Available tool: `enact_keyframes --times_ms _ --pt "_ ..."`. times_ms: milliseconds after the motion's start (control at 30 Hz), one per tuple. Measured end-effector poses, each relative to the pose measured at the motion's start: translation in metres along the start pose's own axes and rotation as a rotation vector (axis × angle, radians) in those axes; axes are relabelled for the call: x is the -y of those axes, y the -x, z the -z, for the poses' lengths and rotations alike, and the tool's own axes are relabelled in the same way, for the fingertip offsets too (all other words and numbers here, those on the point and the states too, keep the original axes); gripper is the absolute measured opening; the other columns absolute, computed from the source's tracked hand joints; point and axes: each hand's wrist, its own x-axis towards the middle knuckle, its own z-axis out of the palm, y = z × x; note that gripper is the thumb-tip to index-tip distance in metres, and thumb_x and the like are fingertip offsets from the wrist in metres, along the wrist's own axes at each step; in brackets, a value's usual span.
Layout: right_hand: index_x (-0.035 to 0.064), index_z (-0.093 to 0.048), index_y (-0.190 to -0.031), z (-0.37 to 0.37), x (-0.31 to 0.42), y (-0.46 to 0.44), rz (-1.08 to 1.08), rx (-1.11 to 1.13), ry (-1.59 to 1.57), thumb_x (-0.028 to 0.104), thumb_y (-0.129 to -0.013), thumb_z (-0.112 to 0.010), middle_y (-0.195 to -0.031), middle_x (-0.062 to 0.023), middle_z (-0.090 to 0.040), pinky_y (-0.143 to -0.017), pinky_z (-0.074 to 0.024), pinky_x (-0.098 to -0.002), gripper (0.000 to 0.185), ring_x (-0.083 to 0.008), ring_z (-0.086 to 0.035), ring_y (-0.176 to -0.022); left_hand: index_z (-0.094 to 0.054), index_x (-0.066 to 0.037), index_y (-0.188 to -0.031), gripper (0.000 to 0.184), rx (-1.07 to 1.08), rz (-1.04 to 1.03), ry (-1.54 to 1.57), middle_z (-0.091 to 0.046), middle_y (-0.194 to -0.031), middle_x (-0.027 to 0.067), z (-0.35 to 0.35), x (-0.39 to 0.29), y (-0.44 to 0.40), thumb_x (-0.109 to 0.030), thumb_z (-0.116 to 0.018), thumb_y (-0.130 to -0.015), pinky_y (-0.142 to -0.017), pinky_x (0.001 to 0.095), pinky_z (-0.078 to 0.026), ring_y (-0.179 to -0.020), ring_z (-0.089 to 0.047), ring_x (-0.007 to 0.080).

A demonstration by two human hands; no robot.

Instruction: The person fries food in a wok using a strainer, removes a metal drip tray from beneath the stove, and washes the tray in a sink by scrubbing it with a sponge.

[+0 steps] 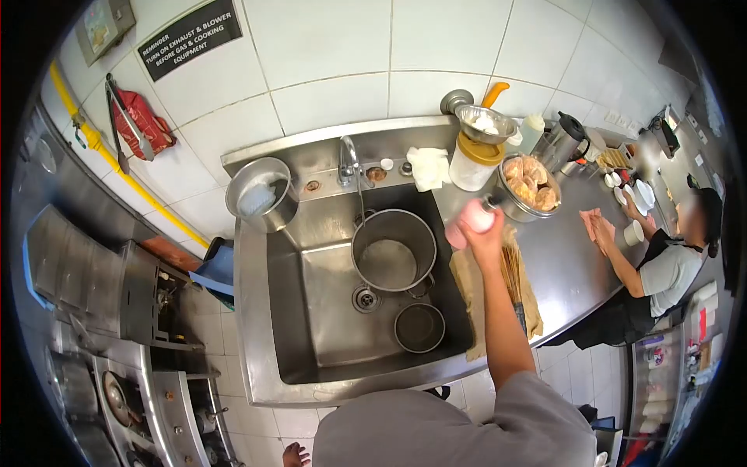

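My right hand (484,237) is closed around a pink bottle (478,215) with a dark top, held over the counter just right of the sink. Below that hand, a bundle of thin sticks (511,272) lies on a brown cloth (467,288). Close by stand a metal bowl of raw-looking meat pieces (532,185) and a white tub with a yellow lid (471,165). My left hand (296,454) hangs low at the bottom edge, partly cut off, fingers loosely apart and holding nothing.
The steel sink (327,342) holds a large pot (393,249) under the faucet (348,159) and a smaller pot (419,327). Another pot (262,194) stands at its left corner. A co-worker (669,272) handles a pink cloth (597,226) at the right counter.
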Motion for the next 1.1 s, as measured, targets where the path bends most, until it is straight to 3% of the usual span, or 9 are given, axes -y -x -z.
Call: enact_keyframes --times_ms 133,200,400,433,533,767,833,933,1100 --pt "0.0011 -0.039 -0.130 -0.069 0.007 -0.053 0.039 0.045 0.012 0.029 -0.061 -0.085 -0.116 -0.0207 -0.057 -0.093 -0.0440 -0.0386 0.088 -0.0331 -0.056 -0.109 -0.063 0.000 -0.112 0.041 -0.024 0.228 0.208 -0.064 -0.112 0.0153 -0.013 0.026 -0.002 -0.035 -0.050 -0.095 -0.090 0.0346 -0.046 -0.106 -0.060 0.0255" --pt "0.0006 -0.040 -0.129 -0.094 0.025 -0.075 0.012 0.083 -0.015 0.028 -0.061 -0.084 -0.119 -0.0207 -0.056 -0.094 -0.0434 -0.0389 0.086 -0.0343 -0.055 -0.110 -0.059 0.000 -0.118 0.043 0.041 -0.277 -0.476 -0.064 -0.112 0.0163 -0.005 0.066 -0.004 -0.035 -0.047 -0.096 -0.089 0.0350 -0.047 -0.103 -0.060 0.0273" --pt "-0.0002 -0.044 -0.126 -0.160 -0.019 -0.133 0.134 0.079 -0.041 0.022 -0.060 -0.084 -0.117 -0.0196 -0.055 -0.096 -0.0421 -0.0410 0.079 -0.0356 -0.053 -0.112 -0.029 -0.019 -0.147 0.068 0.141 -0.274 -0.226 -0.056 -0.123 0.0134 -0.007 0.060 0.101 -0.050 -0.054 -0.091 -0.080 0.0413 -0.052 -0.103 -0.059 0.0254" --pt "-0.0003 -0.045 -0.126 -0.166 -0.025 -0.140 0.153 0.022 0.009 0.021 -0.061 -0.083 -0.119 -0.0206 -0.054 -0.096 -0.0417 -0.0417 0.079 -0.0364 -0.052 -0.112 -0.034 -0.013 -0.144 0.062 -0.011 0.099 0.533 -0.062 -0.109 0.0131 -0.042 0.066 0.122 -0.045 -0.050 -0.094 -0.069 0.0367 -0.053 -0.084 -0.062 0.0224" --pt "-0.0005 -0.042 -0.131 -0.177 -0.046 -0.149 0.158 0.016 0.137 0.019 -0.065 -0.080 -0.122 -0.0244 -0.052 -0.097 -0.0409 -0.0437 0.079 -0.0400 -0.051 -0.112 -0.036 -0.012 -0.142 0.058 -0.056 0.309 0.291 -0.061 -0.111 0.0132 -0.049 0.051 0.137 -0.043 -0.050 -0.094 -0.070 0.0388 -0.052 -0.087 -0.061 0.0244" --pt "-0.0018 -0.022 -0.145 -0.170 -0.063 -0.127 0.172 0.047 0.132 0.011 -0.073 -0.072 -0.143 -0.0267 -0.034 -0.105 -0.0359 -0.0420 0.089 -0.0399 -0.042 -0.127 -0.041 -0.010 -0.136 0.050 -0.118 0.451 0.340 -0.060 -0.115 0.0135 -0.069 0.005 0.134 -0.037 -0.048 -0.094 -0.073 0.0438 -0.049 -0.093 -0.060 0.0291" --pt "-0.0038 -0.024 -0.143 -0.155 -0.068 -0.095 0.236 0.054 0.031 0.008 -0.077 -0.069 -0.136 -0.0276 -0.041 -0.103 -0.0362 -0.0421 0.081 -0.0386 -0.043 -0.124 -0.042 -0.009 -0.134 0.048 -0.136 0.514 0.388 -0.060 -0.116 0.0136 -0.071 -0.018 0.131 -0.035 -0.047 -0.094 -0.074 0.0453 -0.048 -0.095 -0.059 0.0304" --pt "-0.0021 -0.041 -0.132 -0.126 -0.054 -0.021 -0.071 0.258 -0.173 0.005 -0.084 -0.061 -0.116 -0.0169 -0.055 -0.087 -0.0457 -0.0331 0.053 -0.0247 -0.056 -0.102 -0.043 -0.009 -0.132 0.046 -0.136 0.548 0.425 -0.059 -0.118 0.0137 -0.072 -0.031 0.123 -0.034 -0.047 -0.094 -0.075 0.0467 -0.047 -0.096 -0.059 0.0318" --pt "0.0023 -0.063 -0.100 -0.096 -0.033 0.068 -0.554 0.865 -0.393 0.014 -0.088 -0.061 -0.073 -0.0022 -0.060 -0.056 -0.0476 -0.0253 0.017 -0.0102 -0.057 -0.062 -0.045 -0.009 -0.133 0.050 0.068 0.123 0.257 -0.059 -0.122 0.0124 -0.066 -0.001 0.112 -0.037 -0.050 -0.092 -0.082 0.0472 -0.045 -0.105 -0.054 0.0334"
